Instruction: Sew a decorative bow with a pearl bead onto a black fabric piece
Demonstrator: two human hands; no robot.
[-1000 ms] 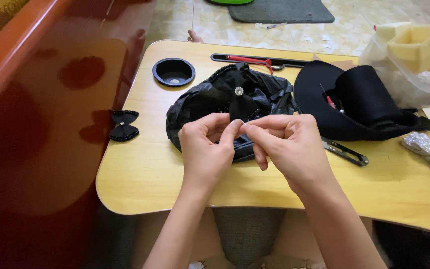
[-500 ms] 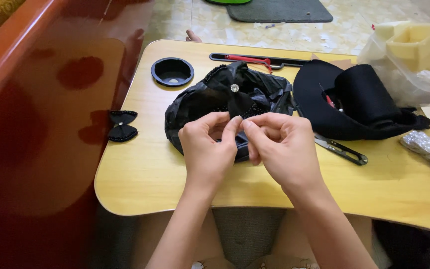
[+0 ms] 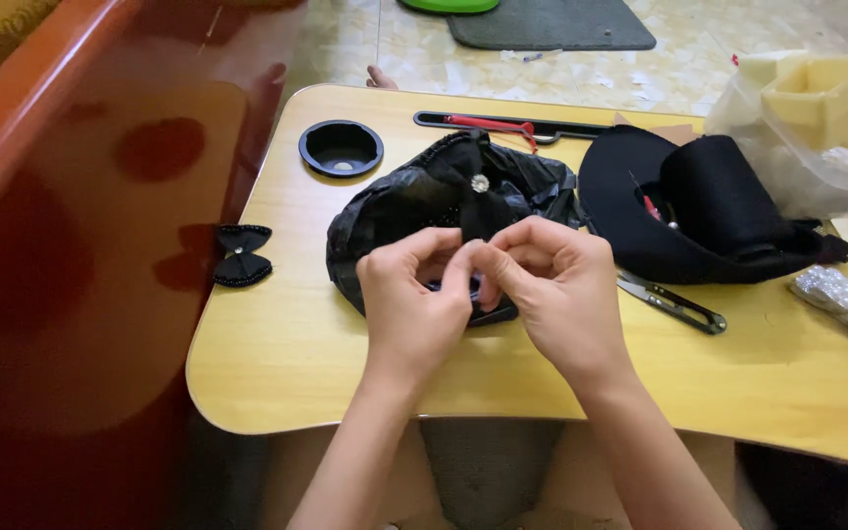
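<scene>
left hand and right hand pinched, fingertips touching.

A pale wooden tabletop fills mid-frame. On it lie a black plastic bag at centre, a round black cup holder upper left, thread snips right of centre, and a black hat upper right.

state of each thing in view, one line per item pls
left hand: fingers pinched, meeting the right hand's over the bag
right hand: fingers pinched on something too small to tell
black plastic bag: crumpled, open, on the table
black bow with gem: lying on the bag
small black bow: off the table, on the red surface
thread snips: lying flat, untouched
black cup holder: empty
black hat: on its side
</scene>
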